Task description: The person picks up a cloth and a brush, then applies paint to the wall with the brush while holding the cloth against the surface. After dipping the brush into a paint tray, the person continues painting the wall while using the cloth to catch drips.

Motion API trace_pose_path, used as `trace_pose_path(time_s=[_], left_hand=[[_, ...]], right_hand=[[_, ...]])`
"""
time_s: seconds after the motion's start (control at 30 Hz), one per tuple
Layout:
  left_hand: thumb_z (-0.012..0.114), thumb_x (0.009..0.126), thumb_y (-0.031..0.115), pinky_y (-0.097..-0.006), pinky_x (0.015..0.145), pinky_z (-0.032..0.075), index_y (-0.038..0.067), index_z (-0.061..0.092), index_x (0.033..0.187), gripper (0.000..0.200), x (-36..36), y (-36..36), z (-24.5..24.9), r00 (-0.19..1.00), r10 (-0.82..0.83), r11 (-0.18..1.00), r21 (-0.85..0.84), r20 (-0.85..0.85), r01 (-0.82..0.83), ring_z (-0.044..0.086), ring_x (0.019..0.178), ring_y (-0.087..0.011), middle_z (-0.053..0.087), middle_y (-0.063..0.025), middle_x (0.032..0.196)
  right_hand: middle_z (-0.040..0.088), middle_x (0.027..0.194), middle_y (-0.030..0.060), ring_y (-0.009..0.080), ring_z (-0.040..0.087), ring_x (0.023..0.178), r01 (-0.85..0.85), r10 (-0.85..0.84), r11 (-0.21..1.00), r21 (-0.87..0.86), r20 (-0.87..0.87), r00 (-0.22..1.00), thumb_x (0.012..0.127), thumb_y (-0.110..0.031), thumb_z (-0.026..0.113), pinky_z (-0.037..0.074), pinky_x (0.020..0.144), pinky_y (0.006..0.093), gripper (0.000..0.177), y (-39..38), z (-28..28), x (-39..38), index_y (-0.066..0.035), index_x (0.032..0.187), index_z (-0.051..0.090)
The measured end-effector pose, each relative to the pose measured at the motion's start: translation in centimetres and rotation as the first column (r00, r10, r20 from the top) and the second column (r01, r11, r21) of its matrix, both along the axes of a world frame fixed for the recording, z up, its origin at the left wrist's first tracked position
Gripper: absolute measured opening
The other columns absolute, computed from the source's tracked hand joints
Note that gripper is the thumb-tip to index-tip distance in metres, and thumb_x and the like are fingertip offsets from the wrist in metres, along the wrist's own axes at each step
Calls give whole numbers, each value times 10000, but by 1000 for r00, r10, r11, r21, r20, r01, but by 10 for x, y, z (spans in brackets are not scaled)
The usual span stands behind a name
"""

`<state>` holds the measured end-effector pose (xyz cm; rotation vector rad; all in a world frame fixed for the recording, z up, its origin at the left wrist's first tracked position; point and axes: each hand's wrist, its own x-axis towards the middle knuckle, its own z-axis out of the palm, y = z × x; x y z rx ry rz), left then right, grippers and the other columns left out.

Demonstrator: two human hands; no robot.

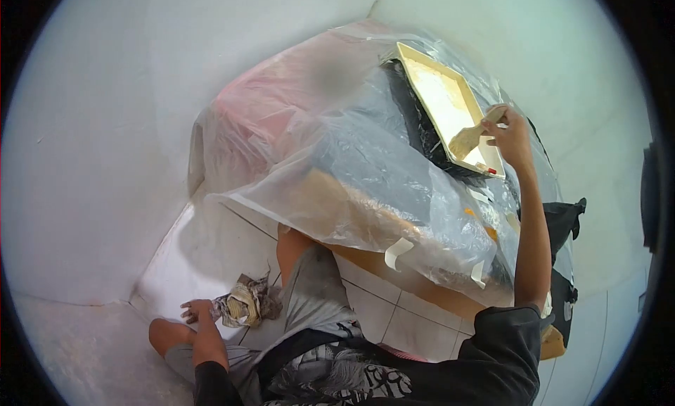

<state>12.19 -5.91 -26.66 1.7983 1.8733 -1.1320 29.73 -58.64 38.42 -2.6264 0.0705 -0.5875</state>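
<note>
My right hand point(512, 137) is closed around the handle of a wide paintbrush point(464, 143). The brush's bristle end is down inside a cream-coloured paint tray point(437, 89), near its close end, with pale paint in the tray. A small red spot shows on the tray's near rim. Beside my bent knee at lower left, my left hand point(200, 310) hangs with its fingers apart and nothing visible in them. Right by that hand is a crumpled bundle of rag or plastic point(244, 304), smeared with something pale, on the floor.
Clear plastic sheeting point(380, 146) drapes over a pink item and furniture under the tray. Loose tape strips point(399, 253) stick to its near edge. Black bags point(560, 226) hang at the right. White walls point(140, 124) close in at the left and back; the floor point(369, 307) is tiled.
</note>
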Motion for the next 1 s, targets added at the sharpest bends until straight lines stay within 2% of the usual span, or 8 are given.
trace_pose_path(time_s=[0.07, 0.2, 0.3, 0.43, 0.5, 0.7, 0.93, 1.0], left_hand=[[603, 751, 509, -489, 1105, 96, 77, -188, 1386, 1102, 1, 0, 14, 995, 83, 996, -23, 54, -81, -10, 1353, -407, -73, -254, 1456], [561, 762, 539, -492, 1103, 46, 219, -4, 1419, 923, 8, 12, -35, 985, 65, 997, -35, -162, -72, -11, 1370, -343, 11, -141, 1492], [513, 782, 553, -502, 1098, 23, 304, 142, 1418, 778, 12, 19, -47, 947, 70, 993, -69, -313, -96, 0, 1381, -294, 57, -70, 1506], [488, 791, 548, -500, 1098, 19, 309, 160, 1417, 746, -2, 31, -91, 930, 366, 921, 155, -34, -357, 12, 1382, -278, 79, -91, 1499], [545, 778, 477, -499, 1097, 64, 251, 94, 1423, 818, -5, 27, -79, 950, 308, 940, 136, 57, -313, 41, 1373, -298, 60, -124, 1489], [670, 736, 291, -483, 1078, 209, 90, -92, 1411, 1038, -3, -7, 40, 966, 159, 983, 56, 205, -174, 136, 1338, -373, -8, -223, 1454], [658, 735, 414, -510, 1065, 220, 91, -124, 1407, 1080, -4, 0, 3, 982, 99, 987, 108, 163, -117, 236, 1288, -433, 86, -249, 1437], [676, 689, 449, -474, 1091, 183, 51, -80, 1413, 1119, -9, 7, -13, 996, -52, 994, 105, 69, 45, 166, 1334, -381, 107, -217, 1458]], right_hand=[[634, 875, 122, 176, 663, 738, -26, 25, 1000, -16, -26, 999, 811, -69, 620, 532, 548, 255, 210, -1, -4, 2, 23, 988, 555], [628, 880, 109, 174, 659, 760, -63, 65, 996, 69, -34, 997, 830, -97, 615, 534, 568, 257, 217, -7, 1, 2, 15, 1000, 542], [621, 926, 98, 182, 646, 845, -78, 24, 919, 387, 142, 990, 874, -158, 579, 535, 625, 274, 239, -11, 11, -4, -9, 1049, 512], [615, 948, 88, 159, 628, 826, -67, 19, 918, 390, 125, 992, 885, -160, 562, 525, 639, 270, 242, -20, 9, -4, -12, 1068, 506], [619, 925, 109, 180, 639, 842, -114, 109, 979, 168, 40, 993, 847, -81, 585, 536, 608, 271, 199, -24, -2, 1, -7, 1021, 526], [620, 918, 107, 171, 639, 813, -99, 90, 992, 81, 103, 991, 838, -50, 583, 545, 591, 268, 185, -12, -12, 6, -10, 1010, 531], [599, 914, 101, 171, 629, 823, -168, 80, 970, 178, 417, 905, 868, -111, 580, 538, 611, 259, 223, -23, 1, -14, 14, 1041, 514], [586, 935, 98, 170, 619, 851, -218, 194, 976, 23, 375, 906, 872, -170, 585, 536, 651, 284, 270, -39, -7, -14, 4, 1066, 514]])
